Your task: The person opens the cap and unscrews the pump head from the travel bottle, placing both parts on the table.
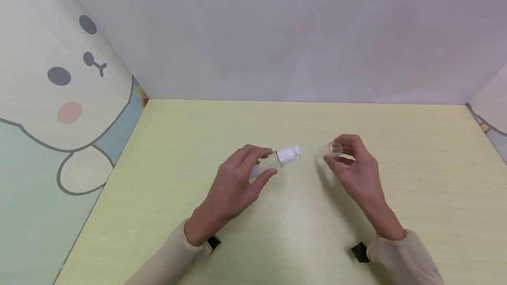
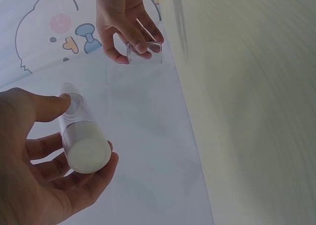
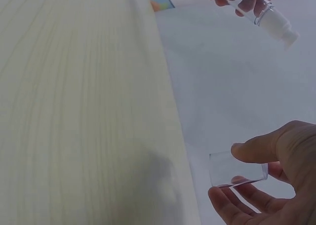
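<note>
Just below centre frame, a clear bottle with a white pump [image 1: 285, 156] is gripped in the half-curled left hand [image 1: 236, 181]. Right of centre, a clear cap [image 1: 335, 148] is pinched between the right hand's [image 1: 359, 171] thumb and bent fingers. Up top, everything's filled by pale wall [image 1: 277, 34].

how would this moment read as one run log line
left hand: holds white-topped clear bottle | right hand: holds clear cap | bottle and cap: apart | both hands: raised above table
</note>
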Action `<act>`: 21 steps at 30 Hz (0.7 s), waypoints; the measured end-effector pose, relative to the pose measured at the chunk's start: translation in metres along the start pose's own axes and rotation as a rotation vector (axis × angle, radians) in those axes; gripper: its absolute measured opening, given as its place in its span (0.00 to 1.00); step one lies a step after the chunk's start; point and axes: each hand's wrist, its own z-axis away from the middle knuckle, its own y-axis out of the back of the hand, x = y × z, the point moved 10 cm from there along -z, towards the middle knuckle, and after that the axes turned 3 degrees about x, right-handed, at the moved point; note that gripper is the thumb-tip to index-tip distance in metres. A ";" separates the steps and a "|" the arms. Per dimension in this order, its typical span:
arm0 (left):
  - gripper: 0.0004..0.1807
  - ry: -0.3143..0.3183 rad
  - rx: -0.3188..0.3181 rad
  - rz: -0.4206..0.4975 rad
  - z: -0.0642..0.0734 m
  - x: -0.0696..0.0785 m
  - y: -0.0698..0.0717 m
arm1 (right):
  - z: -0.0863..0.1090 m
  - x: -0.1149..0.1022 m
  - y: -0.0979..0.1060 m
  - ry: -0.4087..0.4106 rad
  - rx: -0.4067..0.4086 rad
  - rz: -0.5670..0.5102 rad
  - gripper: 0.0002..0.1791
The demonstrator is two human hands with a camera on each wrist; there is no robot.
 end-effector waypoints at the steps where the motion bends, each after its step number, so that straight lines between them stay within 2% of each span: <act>1: 0.20 0.001 0.000 0.001 0.000 0.000 0.000 | 0.000 0.002 0.000 -0.008 -0.002 0.013 0.24; 21: 0.19 0.007 -0.005 0.008 0.001 -0.001 0.001 | 0.002 0.021 -0.007 -0.101 -0.090 0.106 0.24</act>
